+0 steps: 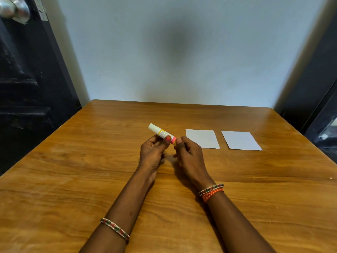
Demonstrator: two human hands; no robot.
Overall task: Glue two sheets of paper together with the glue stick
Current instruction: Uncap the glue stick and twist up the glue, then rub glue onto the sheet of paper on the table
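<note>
I hold a white glue stick with a yellow band and a pink ring above the middle of the table, its capped end pointing up and to the left. My left hand grips its body. My right hand pinches its lower end beside the pink ring. Two small white sheets of paper lie flat on the wood to the right: the nearer sheet is just beyond my right hand, and the second sheet lies a little further right, with a gap between them.
The wooden table fills the lower view and ends at a pale wall. A dark door with a metal knob stands at the left. Dark furniture rises past the table's right edge.
</note>
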